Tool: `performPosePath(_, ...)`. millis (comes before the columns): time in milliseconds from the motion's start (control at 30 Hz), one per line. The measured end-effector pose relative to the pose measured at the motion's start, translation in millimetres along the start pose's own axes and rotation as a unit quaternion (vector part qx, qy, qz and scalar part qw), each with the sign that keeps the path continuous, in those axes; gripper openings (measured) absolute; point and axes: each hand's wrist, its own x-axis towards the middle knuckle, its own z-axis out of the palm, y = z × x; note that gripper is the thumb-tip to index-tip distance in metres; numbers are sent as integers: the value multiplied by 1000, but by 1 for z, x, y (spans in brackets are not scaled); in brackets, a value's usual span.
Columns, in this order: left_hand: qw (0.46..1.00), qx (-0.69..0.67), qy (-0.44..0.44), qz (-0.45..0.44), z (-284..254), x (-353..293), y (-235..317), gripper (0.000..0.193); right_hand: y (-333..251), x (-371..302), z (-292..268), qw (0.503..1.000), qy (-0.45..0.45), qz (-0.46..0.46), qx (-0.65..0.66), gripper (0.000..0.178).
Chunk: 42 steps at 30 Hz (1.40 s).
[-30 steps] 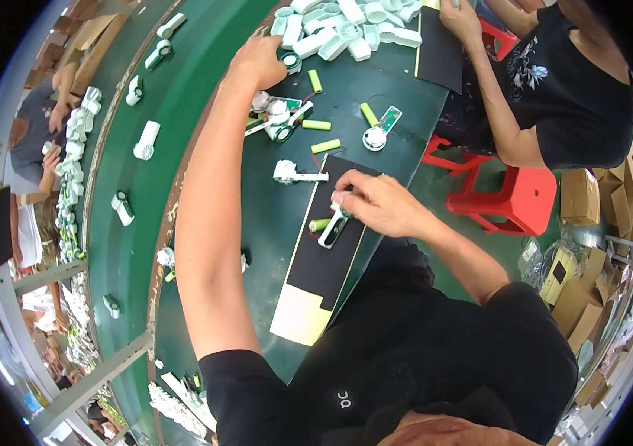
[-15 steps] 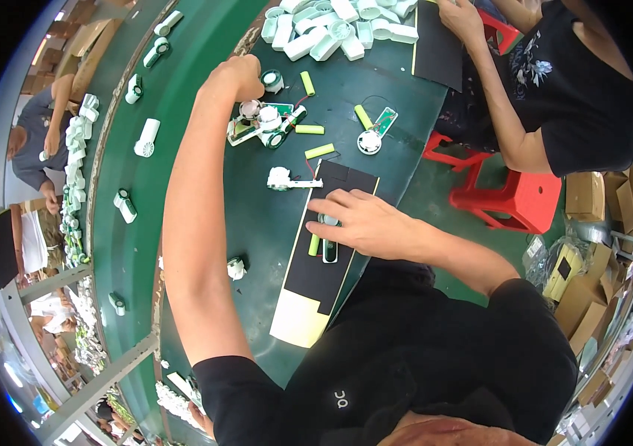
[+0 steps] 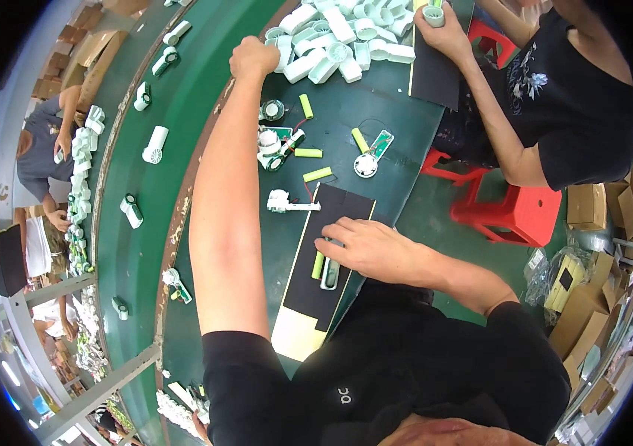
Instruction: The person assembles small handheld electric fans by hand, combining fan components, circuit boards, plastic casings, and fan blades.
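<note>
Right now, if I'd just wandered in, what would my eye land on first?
Probably the big heap of pale mint-green plastic shells at the top of the dark green table, with the person's left hand by its left edge. Next comes the bright red stool to the right of the table. Nearer the middle, the right hand partly covers a small casing over a black mat.
</note>
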Motion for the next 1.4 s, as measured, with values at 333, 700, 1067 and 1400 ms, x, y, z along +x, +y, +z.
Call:
performPosePath(333,914,-374,154,22,-23,-13,-79,15,18,0,-46,906,115,275,302,34)
performPosePath(700,773,-621,131,13,-114,-290,-115,57,4,24,-52,852,73,223,468,29)
performPosePath(1067,591,-790,123,-112,-69,-441,-141,53,-72,58,-65,919,21,160,361,23)
performPosePath(1400,526,-832,153,-86,-68,-459,-119,52,-117,69,-51,882,-45,126,452,24)
